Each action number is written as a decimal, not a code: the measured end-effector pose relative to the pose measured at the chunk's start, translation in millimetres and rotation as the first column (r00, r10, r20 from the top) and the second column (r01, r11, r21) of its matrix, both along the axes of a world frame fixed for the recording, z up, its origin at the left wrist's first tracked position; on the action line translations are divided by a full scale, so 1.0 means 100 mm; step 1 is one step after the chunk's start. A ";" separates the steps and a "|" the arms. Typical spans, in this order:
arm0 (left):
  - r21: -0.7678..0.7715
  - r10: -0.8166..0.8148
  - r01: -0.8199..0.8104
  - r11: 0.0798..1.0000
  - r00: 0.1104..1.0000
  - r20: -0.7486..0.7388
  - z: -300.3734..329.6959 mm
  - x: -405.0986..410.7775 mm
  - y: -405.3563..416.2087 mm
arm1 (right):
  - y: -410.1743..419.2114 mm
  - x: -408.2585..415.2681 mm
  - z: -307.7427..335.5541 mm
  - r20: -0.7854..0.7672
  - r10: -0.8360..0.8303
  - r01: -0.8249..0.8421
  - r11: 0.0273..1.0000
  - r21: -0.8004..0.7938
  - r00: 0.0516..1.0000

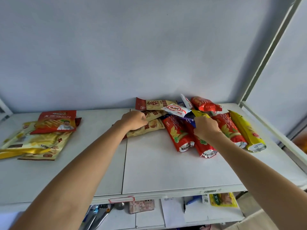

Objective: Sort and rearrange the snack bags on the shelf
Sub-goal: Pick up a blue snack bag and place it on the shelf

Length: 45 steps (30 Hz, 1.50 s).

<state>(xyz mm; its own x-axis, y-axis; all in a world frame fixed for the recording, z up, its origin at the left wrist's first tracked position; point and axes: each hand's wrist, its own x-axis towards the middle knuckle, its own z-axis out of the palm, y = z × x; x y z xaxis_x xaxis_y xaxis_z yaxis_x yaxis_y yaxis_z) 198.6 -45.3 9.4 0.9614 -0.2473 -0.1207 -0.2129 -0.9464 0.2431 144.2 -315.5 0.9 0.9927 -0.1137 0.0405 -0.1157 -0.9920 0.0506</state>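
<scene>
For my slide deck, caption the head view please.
Both hands, left and right, reach into a jumbled snack pile on the shelf.

This looks like a small shop or stockroom. A white metal shelf [166,163] of flat panels runs across the middle of the frame against a plain pale wall [132,47], with a white upright post [269,52] at the upper right. On its front edge, at lower centre, sits a red-bordered label holder [121,199], the kind that takes a price tag. Packaged snack bags [182,127] lie in a heap at centre right, several of the same red design, and a second pile [41,135] lies at the left. A lower shelf [207,213] at the bottom holds papers, a pen and another yellow packet [222,199].
</scene>
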 end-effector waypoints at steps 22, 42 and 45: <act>-0.937 -0.174 -0.297 0.182 0.928 -0.328 0.39 -0.25 -0.29 | 0.18 -0.43 0.33 -0.122 0.049 0.131 -0.254 0.958 0.991; -0.917 0.446 -0.180 0.356 0.895 -0.003 0.61 -0.69 -2.18 | -0.26 -0.71 -0.03 0.263 -0.141 -0.021 0.847 0.531 0.954; -0.912 0.410 -0.178 0.370 0.912 -0.012 0.66 -0.85 -2.51 | -0.58 -0.71 0.02 0.291 -0.179 -0.018 0.823 0.567 0.940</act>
<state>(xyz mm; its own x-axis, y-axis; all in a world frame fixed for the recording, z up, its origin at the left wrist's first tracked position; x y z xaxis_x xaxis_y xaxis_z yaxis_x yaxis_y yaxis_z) 113.8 -296.6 75.4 0.9655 0.2022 0.1643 -0.1151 -0.2348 0.9652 73.1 -373.5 3.1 0.9212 -0.2935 0.2553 -0.1077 -0.8232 -0.5575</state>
